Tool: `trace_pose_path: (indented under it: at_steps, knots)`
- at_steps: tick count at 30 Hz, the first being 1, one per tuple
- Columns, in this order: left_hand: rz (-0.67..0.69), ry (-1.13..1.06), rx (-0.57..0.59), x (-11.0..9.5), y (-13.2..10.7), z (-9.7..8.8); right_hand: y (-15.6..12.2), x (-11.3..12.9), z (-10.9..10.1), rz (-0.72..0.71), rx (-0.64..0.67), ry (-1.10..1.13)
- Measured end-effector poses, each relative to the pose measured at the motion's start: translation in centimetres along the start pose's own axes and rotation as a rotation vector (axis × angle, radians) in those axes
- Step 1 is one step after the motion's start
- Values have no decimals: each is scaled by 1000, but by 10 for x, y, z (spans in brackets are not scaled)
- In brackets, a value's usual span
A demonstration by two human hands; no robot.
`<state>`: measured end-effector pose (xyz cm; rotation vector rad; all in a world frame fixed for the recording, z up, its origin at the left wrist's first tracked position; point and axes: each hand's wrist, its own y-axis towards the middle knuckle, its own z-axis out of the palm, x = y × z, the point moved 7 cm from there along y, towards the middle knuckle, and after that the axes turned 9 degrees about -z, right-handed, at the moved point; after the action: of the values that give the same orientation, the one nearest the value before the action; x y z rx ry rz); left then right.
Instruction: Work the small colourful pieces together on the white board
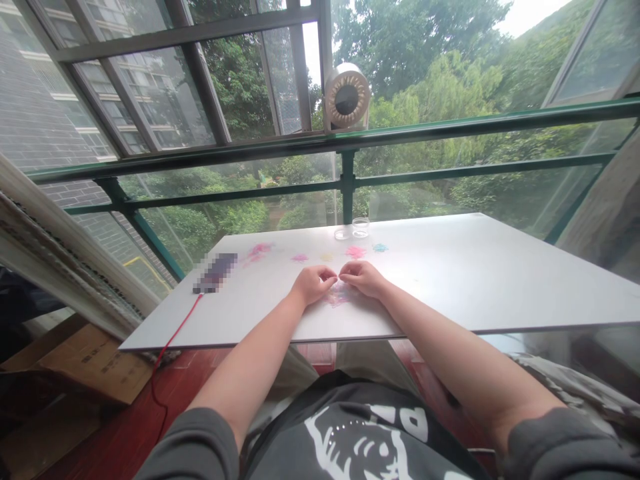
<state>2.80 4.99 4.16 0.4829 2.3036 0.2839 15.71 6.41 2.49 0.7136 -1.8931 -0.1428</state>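
Reaching in from either side, both bare forearms slant over the smooth white table [450,287] toward the mixed heap [337,300], which lies just below the fingertips. From my remote seat I see the left hand [315,283] at the heap's left edge, fingers curled, thumb near forefinger; the right hand [365,278] mirrors it at the right. The two sets of fingertips are close together. Each hand looks bent into a pinch, but I cannot tell whether anything sits between the tips.

I make out the heap as loose, pinkish bits, too small to resolve. Beyond it lie ragged little piles: magenta [300,257], yellow [327,257], pink [355,252] and, to its right, blue [381,247]. Farther past the heap sit a clear cup [361,228] and a shallow clear dish [343,233], both round. Well left of it, a thin red cord [181,323] joins a pixelated dark slab [216,272].
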Motion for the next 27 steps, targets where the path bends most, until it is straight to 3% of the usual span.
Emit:
trace_pose_path:
  at_steps: [7, 15, 22, 27]
  knots:
    - [15, 6, 27, -1, 2, 6, 1, 6, -2, -40, -25, -21]
    - [-22, -15, -56, 6, 5, -5, 2, -6, -22, 15, -286, 176]
    - [2, -13, -35, 6, 3, -1, 2, -2, -1, -28, -49, -16]
    - [17, 6, -36, 5, 2, 1, 1, -1, 2, -33, -18, -60]
